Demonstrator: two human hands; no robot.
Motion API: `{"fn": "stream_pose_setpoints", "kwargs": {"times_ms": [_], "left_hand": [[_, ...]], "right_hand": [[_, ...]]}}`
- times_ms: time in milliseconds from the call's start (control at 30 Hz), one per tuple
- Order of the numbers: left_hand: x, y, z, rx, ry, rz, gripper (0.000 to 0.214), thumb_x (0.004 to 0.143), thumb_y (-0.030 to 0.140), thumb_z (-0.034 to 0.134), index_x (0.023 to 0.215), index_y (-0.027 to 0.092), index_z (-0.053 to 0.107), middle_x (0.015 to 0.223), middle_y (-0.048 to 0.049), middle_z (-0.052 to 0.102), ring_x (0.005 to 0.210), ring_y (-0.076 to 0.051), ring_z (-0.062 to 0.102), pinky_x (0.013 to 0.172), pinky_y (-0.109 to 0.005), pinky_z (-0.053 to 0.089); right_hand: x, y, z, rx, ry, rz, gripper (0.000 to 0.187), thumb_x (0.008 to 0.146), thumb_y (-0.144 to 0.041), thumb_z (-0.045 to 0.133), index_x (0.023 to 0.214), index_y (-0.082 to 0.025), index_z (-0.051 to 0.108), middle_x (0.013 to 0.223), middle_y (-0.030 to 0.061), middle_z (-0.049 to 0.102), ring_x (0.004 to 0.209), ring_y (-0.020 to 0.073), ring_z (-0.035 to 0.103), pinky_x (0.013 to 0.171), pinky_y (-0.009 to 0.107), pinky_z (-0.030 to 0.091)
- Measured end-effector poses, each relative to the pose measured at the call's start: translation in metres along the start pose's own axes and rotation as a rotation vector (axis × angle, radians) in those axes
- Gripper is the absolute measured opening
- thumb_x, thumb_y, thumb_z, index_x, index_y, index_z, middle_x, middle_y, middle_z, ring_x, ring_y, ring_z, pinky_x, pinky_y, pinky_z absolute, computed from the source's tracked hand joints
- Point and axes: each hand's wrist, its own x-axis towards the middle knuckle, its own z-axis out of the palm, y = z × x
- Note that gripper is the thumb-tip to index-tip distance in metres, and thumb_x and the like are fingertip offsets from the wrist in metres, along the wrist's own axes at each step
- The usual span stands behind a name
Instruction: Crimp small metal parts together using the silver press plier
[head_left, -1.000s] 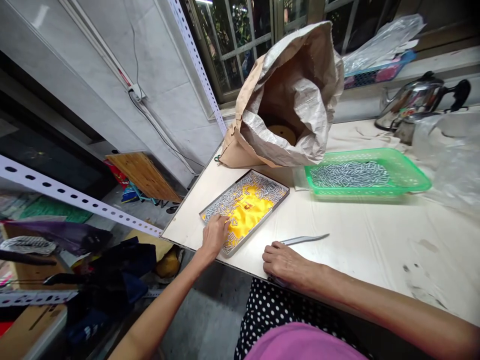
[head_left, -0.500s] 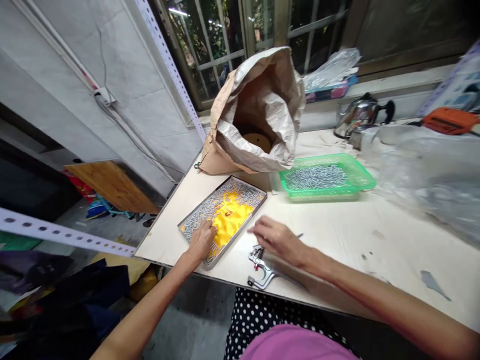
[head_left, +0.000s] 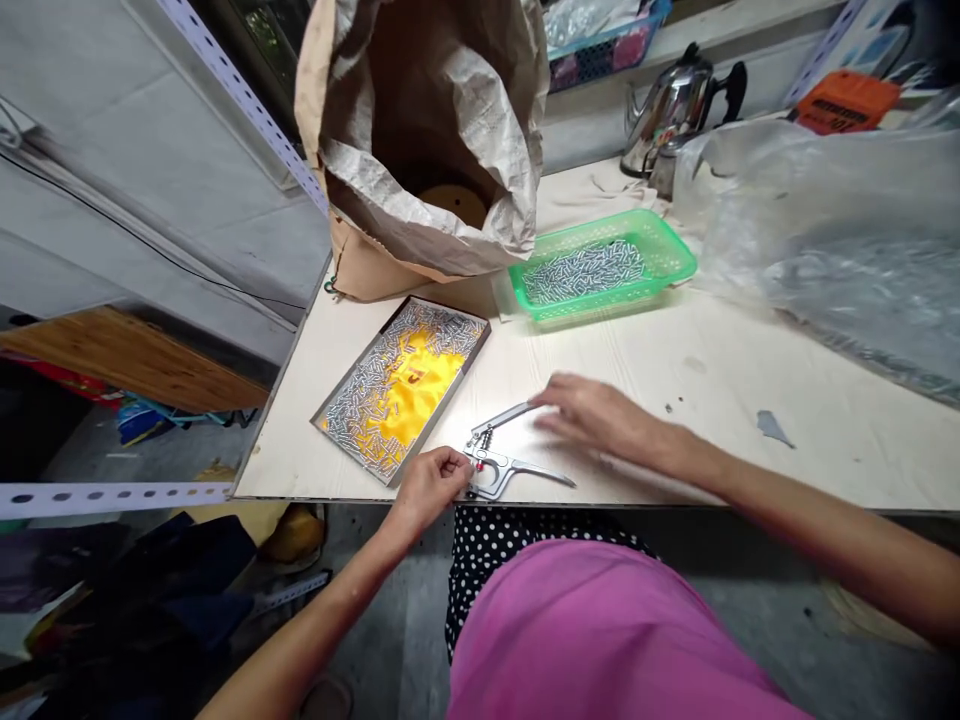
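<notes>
A metal plier-like hand tool (head_left: 501,459) lies on the white table (head_left: 675,400) near its front edge. My left hand (head_left: 431,485) is curled in a pinch right at the tool's head, and what it pinches is too small to make out. My right hand (head_left: 600,418) hovers over the table with fingers stretched out, fingertips at the tool's upper handle. To the left lies a flat metal tray (head_left: 397,385) with a yellow bottom, strewn with several small metal pins.
A green plastic basket (head_left: 604,268) of metal pins stands behind. A big open paper sack (head_left: 427,140) stands at the back left. A steel kettle (head_left: 675,95) and crumpled clear plastic (head_left: 832,220) fill the right. The table's left edge drops to clutter on the floor.
My left hand left the yellow tray and came to the tool's head, pinched. My right hand slid right along the tool. The view tilted down and closer.
</notes>
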Motion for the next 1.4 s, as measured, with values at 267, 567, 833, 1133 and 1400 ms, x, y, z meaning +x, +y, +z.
{"fn": "stream_pose_setpoints", "kwargs": {"times_ms": [267, 567, 833, 1133, 1400], "left_hand": [[0.008, 0.003, 0.005, -0.107, -0.112, -0.179, 0.042, 0.063, 0.052, 0.070, 0.074, 0.013, 0.066, 0.050, 0.0056, 0.049, 0.043, -0.006, 0.035, 0.040, -0.019, 0.024], [0.012, 0.003, 0.003, 0.016, -0.174, -0.183, 0.039, 0.063, 0.053, 0.069, 0.069, 0.014, 0.064, 0.047, 0.0068, 0.045, 0.042, -0.007, 0.034, 0.040, -0.020, 0.025], [0.023, 0.007, -0.002, 0.131, -0.289, -0.163, 0.039, 0.062, 0.054, 0.069, 0.060, 0.016, 0.058, 0.045, 0.0054, 0.048, 0.038, -0.007, 0.036, 0.038, -0.020, 0.026], [0.013, 0.003, 0.005, 0.208, -0.169, -0.145, 0.029, 0.065, 0.045, 0.058, 0.068, 0.016, 0.059, 0.051, 0.0047, 0.051, 0.044, -0.010, 0.045, 0.040, -0.020, 0.039], [0.022, 0.001, -0.003, 0.109, -0.321, -0.195, 0.033, 0.063, 0.049, 0.064, 0.066, 0.016, 0.058, 0.049, 0.0058, 0.048, 0.041, -0.008, 0.043, 0.040, -0.020, 0.038]], "right_hand": [[-0.057, -0.034, 0.053, 0.139, -0.031, 0.078, 0.020, 0.095, -0.022, 0.052, 0.108, -0.016, 0.066, 0.092, 0.0088, 0.061, 0.085, 0.0202, 0.058, 0.076, 0.033, 0.047], [-0.059, -0.035, 0.059, 0.131, -0.032, 0.115, 0.020, 0.097, -0.019, 0.047, 0.104, -0.016, 0.065, 0.093, 0.0086, 0.062, 0.085, 0.0198, 0.060, 0.077, 0.033, 0.048], [-0.061, -0.034, 0.064, 0.076, -0.021, 0.102, 0.021, 0.099, -0.020, 0.043, 0.100, -0.015, 0.064, 0.092, 0.0089, 0.061, 0.081, 0.0191, 0.058, 0.073, 0.032, 0.046], [-0.064, -0.040, 0.077, -0.036, 0.048, 0.135, 0.021, 0.099, -0.016, 0.041, 0.089, -0.017, 0.059, 0.088, 0.0058, 0.060, 0.074, 0.0165, 0.054, 0.068, 0.030, 0.041], [-0.067, -0.040, 0.084, -0.107, 0.068, 0.134, 0.015, 0.095, -0.010, 0.046, 0.088, -0.018, 0.057, 0.087, 0.0033, 0.057, 0.071, 0.0169, 0.050, 0.065, 0.031, 0.034]]}}
